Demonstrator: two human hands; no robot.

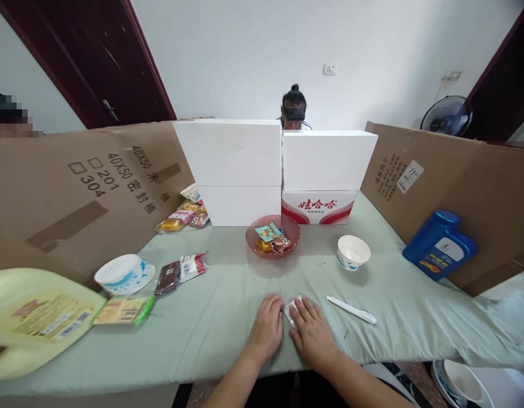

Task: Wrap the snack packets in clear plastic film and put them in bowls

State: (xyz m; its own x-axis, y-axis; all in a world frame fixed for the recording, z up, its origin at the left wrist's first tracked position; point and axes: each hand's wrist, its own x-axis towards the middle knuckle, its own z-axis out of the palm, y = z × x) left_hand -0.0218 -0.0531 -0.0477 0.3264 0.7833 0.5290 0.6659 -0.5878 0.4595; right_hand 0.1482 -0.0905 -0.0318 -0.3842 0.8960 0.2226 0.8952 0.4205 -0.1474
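A small whitish crinkled packet (290, 313) lies on the green cloth close to the front edge; its kind cannot be made out. My right hand (313, 334) rests palm down with its fingers flat over much of it, hiding its right part. Just left of the packet, my left hand (265, 326) lies on the cloth, fingers extended and slightly bent, the tips by the packet's edge. To the right of my hands is a white folding-style knife or similar slim tool (352, 310). Beyond them stands a pink glass bowl (252, 243) with several wrapped snacks inside.
A paper bowl (353, 252) stands at right, near a blue bottle (440, 246). At left are a tipped paper bowl (124, 275), snack packets (168, 277) and a large yellowish jug (45, 323). White boxes (240, 164) and cardboard (75, 187) wall the table; a person sits behind.
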